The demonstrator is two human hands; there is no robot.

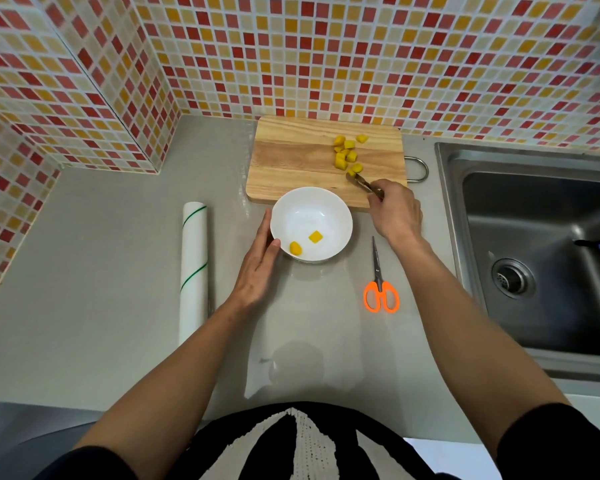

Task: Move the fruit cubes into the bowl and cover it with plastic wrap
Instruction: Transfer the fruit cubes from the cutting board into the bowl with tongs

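A white bowl (329, 209) stands on the counter in front of a wooden cutting board (291, 157). Two yellow fruit cubes (315, 236) lie inside the bowl. Several more fruit cubes (347, 152) sit on the right part of the board. My right hand (395, 211) grips metal tongs (362, 181) whose tips touch the nearest cube on the board. My left hand (257, 268) rests flat against the bowl's left side, fingers around its rim. A roll of plastic wrap (193, 268) lies to the left of the bowl.
Orange-handled scissors (380, 282) lie on the counter right of the bowl. A steel sink (534, 254) fills the right side. Mosaic tiled walls (291, 57) close off the back and left of the grey counter (101, 254).
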